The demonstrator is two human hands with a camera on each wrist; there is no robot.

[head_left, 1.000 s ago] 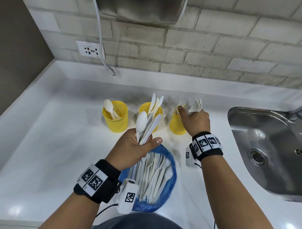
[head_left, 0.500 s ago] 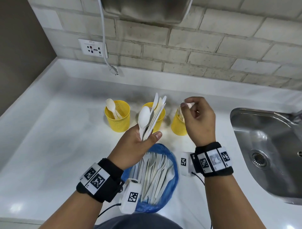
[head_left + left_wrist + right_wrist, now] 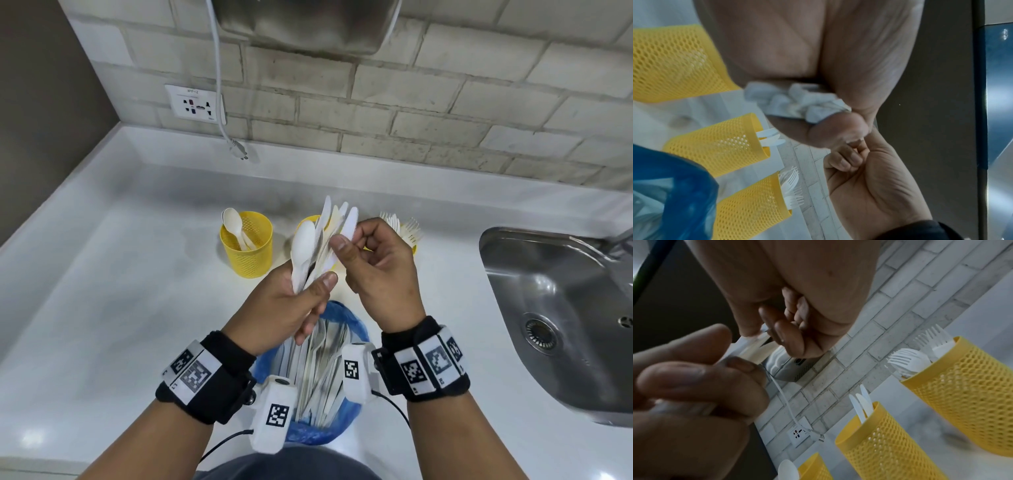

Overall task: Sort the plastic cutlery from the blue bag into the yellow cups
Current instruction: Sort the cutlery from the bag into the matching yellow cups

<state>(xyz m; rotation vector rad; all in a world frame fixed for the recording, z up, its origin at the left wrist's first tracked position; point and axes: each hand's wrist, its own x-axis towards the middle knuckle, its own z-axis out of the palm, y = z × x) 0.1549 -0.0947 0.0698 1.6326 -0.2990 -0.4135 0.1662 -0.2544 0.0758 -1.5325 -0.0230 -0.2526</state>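
Now the left hand has its grip clenched around a fanned bundle of white plastic cutlery above the blue plastic bag, so the right hand can pinch one white plastic knife for the middle yellow mesh cup.

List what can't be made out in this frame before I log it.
- Middle cup, head view: mostly behind the bundle in the left hand.
- Right cup, head view: behind the right hand.
- Bag contents: uncountable, under both wrists.
- Sink: cut by frame edge.
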